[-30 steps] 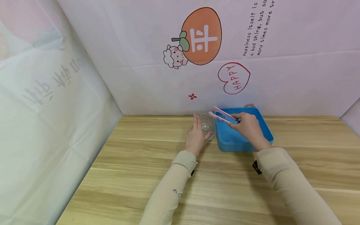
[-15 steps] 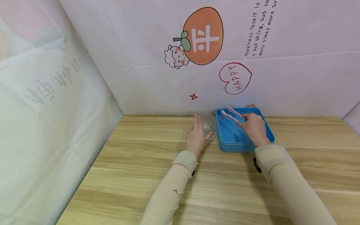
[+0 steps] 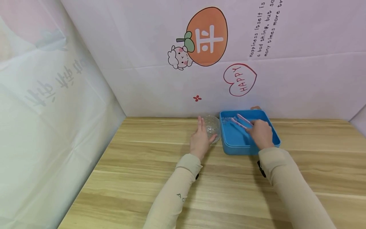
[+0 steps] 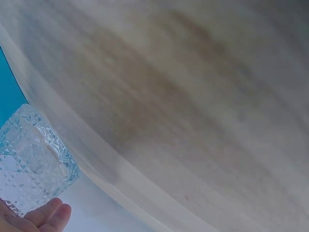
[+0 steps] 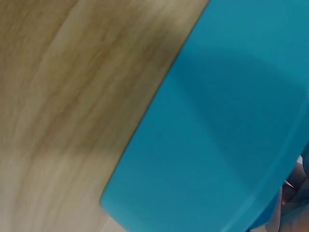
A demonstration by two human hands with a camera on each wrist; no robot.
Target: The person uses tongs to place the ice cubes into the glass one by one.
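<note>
A clear cut-glass cup (image 3: 212, 124) stands against the left side of a blue box (image 3: 238, 150). My left hand (image 3: 200, 141) touches the cup, two fingers straight along its left side and the thumb at its near side. The patterned glass and fingertips (image 4: 57, 217) also show in the left wrist view. Over the box, my right hand (image 3: 261, 133) holds pink tongs (image 3: 239, 123), their tips apart and pointing to the back left. Small clear pieces (image 3: 226, 120) lie in the box's back left corner, near the tips; their kind is too small to tell.
The box stands at the back of a wood-grain table (image 3: 148, 178), close to a white printed sheet (image 3: 160, 92). Another sheet (image 3: 43, 127) hangs along the left side. The box's blue wall (image 5: 193, 135) fills much of the right wrist view.
The tongs have moved right from beside the cup's rim and down into the box, with my right hand. My left hand and the cup stay in place.
</note>
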